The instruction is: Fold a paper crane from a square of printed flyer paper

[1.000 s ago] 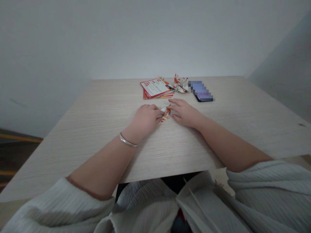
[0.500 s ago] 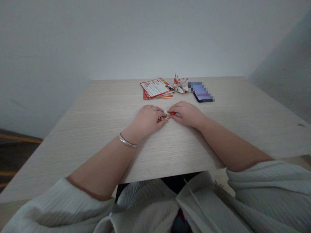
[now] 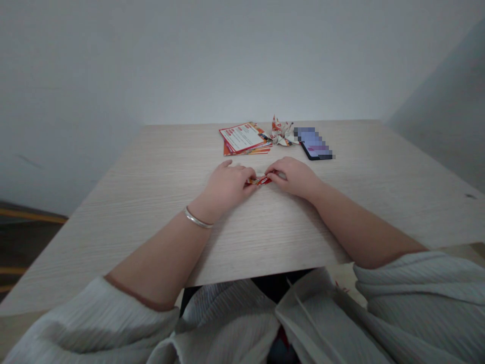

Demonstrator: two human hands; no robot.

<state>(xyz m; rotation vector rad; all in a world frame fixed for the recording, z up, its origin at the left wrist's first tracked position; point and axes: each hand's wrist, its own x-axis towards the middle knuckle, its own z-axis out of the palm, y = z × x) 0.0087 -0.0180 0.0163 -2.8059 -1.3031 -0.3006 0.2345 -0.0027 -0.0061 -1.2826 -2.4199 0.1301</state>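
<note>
Between my two hands, low over the middle of the table, is a small strip of folded printed paper (image 3: 262, 180), red, white and orange. My left hand (image 3: 230, 186) pinches its left end between thumb and fingers, and a silver bangle (image 3: 197, 218) circles that wrist. At the other end my right hand (image 3: 293, 176) grips the paper with thumb and forefinger. The fingers cover both ends of the strip, so its full shape is hidden.
On the pale wooden table (image 3: 257, 237), a stack of printed sheets (image 3: 245, 138) lies beyond my hands. Beside it stand folded paper pieces (image 3: 281, 134), and right of those lies a phone (image 3: 315, 144). A wall (image 3: 257, 65) rises behind.
The folded paper has turned slightly and now shows more of a red face. My left fingers have shifted and some have lifted; my right fingers have moved a little along the paper.
</note>
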